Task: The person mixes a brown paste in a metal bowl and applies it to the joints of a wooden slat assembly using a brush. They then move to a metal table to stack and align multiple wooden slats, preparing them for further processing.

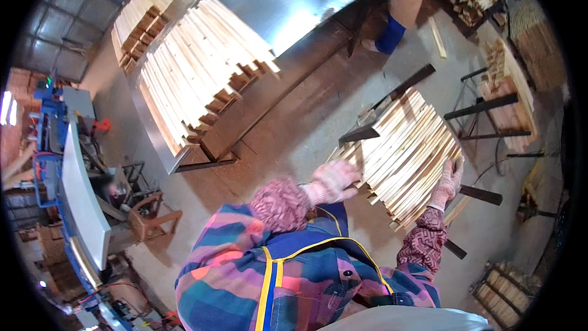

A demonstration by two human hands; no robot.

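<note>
A woodworking workshop around me.
Pale, narrow wooden strips [407, 153] lie on a dark metal stand [484, 195], near a shiny grey metal table [257, 3] and blue-framed machinery [51, 108].

Two gloved hands, one left [334, 182] and one right [450, 181]; one slat stack [401, 159] between them; one metal-topped table [257, 0], two slat piles [205, 61] at its left; one co-worker [389, 35]

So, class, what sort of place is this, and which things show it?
Probably a woodworking shop: light wooden strips lie in rows on a metal-topped table, another bundle of strips rests on a dark stand, and blue machinery stands at the left.
</note>
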